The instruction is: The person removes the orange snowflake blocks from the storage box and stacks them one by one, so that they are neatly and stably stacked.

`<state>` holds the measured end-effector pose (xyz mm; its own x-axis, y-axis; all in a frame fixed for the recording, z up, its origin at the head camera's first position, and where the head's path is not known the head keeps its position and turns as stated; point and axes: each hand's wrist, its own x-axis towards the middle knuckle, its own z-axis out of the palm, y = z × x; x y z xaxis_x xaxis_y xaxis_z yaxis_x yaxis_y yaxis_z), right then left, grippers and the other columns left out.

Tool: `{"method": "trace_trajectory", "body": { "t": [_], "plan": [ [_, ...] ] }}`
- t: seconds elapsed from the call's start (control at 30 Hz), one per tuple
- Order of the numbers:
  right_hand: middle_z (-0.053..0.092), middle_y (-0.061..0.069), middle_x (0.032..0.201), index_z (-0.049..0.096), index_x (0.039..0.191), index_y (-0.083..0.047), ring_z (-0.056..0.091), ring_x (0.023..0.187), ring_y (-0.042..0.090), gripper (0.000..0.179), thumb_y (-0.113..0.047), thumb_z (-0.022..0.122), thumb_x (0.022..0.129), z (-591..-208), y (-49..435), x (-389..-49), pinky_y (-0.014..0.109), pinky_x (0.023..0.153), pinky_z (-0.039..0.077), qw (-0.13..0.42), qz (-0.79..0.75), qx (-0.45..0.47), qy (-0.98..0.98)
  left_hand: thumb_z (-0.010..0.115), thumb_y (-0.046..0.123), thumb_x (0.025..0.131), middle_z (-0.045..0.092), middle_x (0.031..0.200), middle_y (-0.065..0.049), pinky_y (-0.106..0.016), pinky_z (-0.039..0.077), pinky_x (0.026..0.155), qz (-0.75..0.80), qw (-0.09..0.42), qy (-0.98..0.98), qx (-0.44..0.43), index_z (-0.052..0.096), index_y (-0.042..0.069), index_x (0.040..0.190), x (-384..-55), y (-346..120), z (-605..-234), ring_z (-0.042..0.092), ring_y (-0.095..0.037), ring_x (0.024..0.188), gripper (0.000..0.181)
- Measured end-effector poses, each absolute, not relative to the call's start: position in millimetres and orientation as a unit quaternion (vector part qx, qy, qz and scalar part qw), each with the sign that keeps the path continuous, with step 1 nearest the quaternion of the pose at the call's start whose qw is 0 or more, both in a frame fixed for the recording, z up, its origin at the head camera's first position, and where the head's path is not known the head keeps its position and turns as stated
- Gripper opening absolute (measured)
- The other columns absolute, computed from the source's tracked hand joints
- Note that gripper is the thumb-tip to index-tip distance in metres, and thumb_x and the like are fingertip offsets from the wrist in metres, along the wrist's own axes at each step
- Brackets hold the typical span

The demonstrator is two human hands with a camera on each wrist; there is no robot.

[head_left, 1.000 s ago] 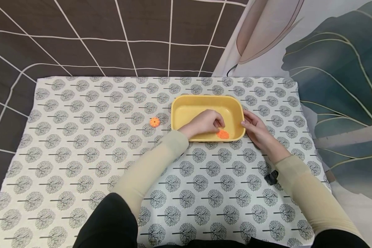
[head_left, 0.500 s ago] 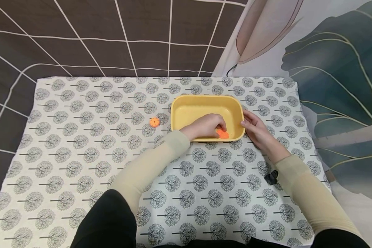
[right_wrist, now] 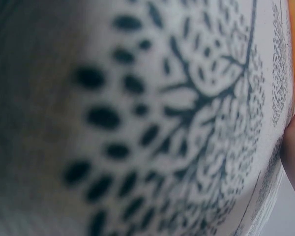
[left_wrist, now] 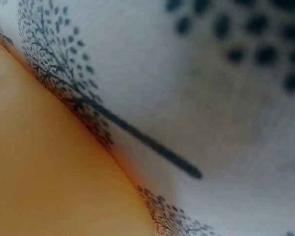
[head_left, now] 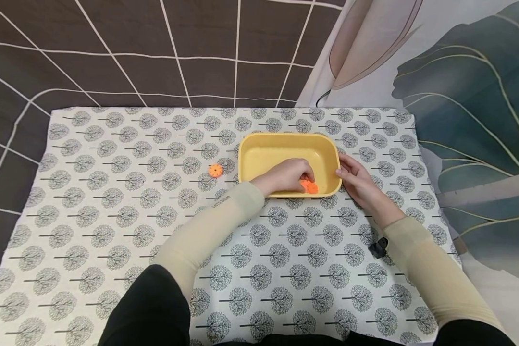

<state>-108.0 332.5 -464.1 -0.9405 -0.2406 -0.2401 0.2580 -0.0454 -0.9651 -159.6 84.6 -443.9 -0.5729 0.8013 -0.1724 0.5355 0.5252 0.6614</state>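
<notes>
In the head view a yellow plastic basin [head_left: 285, 139] stands on the cloth. My left hand [head_left: 285, 174] reaches inside it, back of the hand up. Its curled fingers pinch an orange disc-like piece [head_left: 304, 183] near the front right, partly hidden by them. Against this lies another orange piece [head_left: 313, 188] on the basin floor. My right hand [head_left: 360, 185] grips the basin's right end, thumb at the rim and fingers along the outer wall. Close up, the left wrist view has the basin's side [left_wrist: 54, 162]; at the right wrist view's edge, part of the right hand [right_wrist: 294, 147] shows.
An orange round piece [head_left: 215, 170] with small dark marks lies on the cloth left of the basin. The tree-print cloth [head_left: 134, 216] covers the table. Behind it hangs a dark gridded cloth [head_left: 207, 33], and a leaf-patterned curtain [head_left: 471, 105] hangs at the right.
My left hand has lowered a little and its fingers have come round an orange piece, which has shifted slightly left. My right hand and the basin have stayed put.
</notes>
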Motion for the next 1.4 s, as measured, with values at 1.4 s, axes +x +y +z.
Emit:
{"method": "trace_trajectory", "body": {
  "t": [1.4],
  "plan": [
    [0.017,0.019,0.176,0.024,0.165,0.002,0.044,0.148,0.008,0.064,-0.002,0.054,0.108,-462,333,-108,0.017,0.124,0.038,0.175,-0.726,0.008,0.665,0.081,0.001,0.092,0.082,0.102,-0.010,-0.023,0.063,0.081,0.440,0.199,0.830,0.279,0.082,0.004,0.102,-181,1,-416,0.075,-0.020,0.089,0.010]
  ]
}}
